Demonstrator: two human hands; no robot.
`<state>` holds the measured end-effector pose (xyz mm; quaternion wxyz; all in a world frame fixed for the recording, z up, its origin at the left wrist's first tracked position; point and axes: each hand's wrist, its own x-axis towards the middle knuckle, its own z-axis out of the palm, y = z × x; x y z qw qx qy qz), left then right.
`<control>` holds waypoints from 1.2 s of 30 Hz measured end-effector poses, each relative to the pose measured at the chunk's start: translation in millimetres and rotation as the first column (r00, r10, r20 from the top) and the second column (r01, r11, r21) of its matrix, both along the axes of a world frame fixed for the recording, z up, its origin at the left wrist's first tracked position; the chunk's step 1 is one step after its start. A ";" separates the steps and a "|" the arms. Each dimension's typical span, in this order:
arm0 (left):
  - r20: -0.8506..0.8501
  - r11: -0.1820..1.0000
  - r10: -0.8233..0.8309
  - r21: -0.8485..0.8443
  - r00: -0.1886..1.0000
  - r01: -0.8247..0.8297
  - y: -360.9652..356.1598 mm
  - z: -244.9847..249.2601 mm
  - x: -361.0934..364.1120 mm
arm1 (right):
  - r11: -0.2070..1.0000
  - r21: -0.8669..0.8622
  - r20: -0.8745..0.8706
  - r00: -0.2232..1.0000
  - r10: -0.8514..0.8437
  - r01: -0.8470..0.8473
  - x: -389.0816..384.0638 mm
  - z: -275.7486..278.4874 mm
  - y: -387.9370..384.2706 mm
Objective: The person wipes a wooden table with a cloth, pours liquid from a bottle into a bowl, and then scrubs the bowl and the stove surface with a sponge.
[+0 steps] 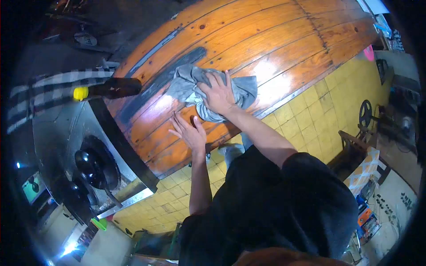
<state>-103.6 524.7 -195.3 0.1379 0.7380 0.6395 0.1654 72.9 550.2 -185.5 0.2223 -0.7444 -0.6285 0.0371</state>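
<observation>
"Over on the wooden table [275, 44], where's the grey cloth [245, 88]?"
"Rumpled under the right hand [218, 94], its fingers spread on top."
"And the left hand [191, 133]?"
"Open, grasping nothing, near the cloth."

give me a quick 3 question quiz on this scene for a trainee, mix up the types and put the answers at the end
1. Multiple choice: the right hand rests on a cloth. What colour is the cloth?
a) bright red
b) orange
c) grey

2. Fill in the blank: the dark bottle has a ______ cap.

3. True or false: the left hand is wrapped around the bottle.

Key: 1. c; 2. yellow; 3. false
</observation>
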 end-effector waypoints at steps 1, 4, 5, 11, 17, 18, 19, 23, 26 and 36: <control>0.002 1.000 0.001 -0.013 1.000 -0.001 4.3 0.3 4.4 | 0.998 0.055 0.022 1.000 -0.019 0.018 12.8 -6.4 11.4; -0.185 0.998 0.010 -0.053 0.983 -0.020 2.6 3.8 5.6 | 0.987 0.033 0.163 0.974 -0.160 0.157 88.4 -18.0 31.6; -0.250 0.996 0.006 -0.080 0.968 -0.027 4.8 7.4 8.0 | 0.981 -0.022 0.199 0.962 -0.186 0.194 131.1 -20.7 29.8; -0.306 0.997 -0.003 -0.078 0.952 -0.022 8.6 -1.0 3.5 | 0.815 0.118 0.173 0.797 -0.579 0.567 390.5 -65.0 -130.5; -0.225 0.998 0.028 -0.055 0.974 -0.041 8.9 -0.7 2.9 | 0.397 -0.025 0.170 0.396 -0.903 0.917 379.1 -45.3 -76.8; -0.228 0.999 0.026 -0.030 0.973 -0.033 9.4 -1.4 3.2 | 0.412 -0.025 0.168 0.410 -0.896 0.911 374.3 -37.0 -53.0; -0.232 0.998 0.040 -0.032 0.972 -0.048 9.2 -2.1 2.1 | 0.540 -0.057 0.102 0.543 -0.834 0.840 368.6 -28.9 -31.3; -0.223 0.999 -0.033 -0.033 0.974 0.026 7.6 -0.7 -1.4 | 0.820 0.130 0.014 0.826 -0.564 0.558 320.5 -30.8 75.1; -0.191 1.000 -0.024 -0.009 0.981 0.023 8.2 1.9 -1.0 | 0.932 0.302 0.125 0.961 -0.246 0.199 263.0 -47.5 157.4; -0.007 0.968 -0.011 0.250 1.000 0.013 -22.6 11.7 -30.3 | 0.958 0.211 0.058 0.981 0.184 -0.192 151.2 -30.7 48.0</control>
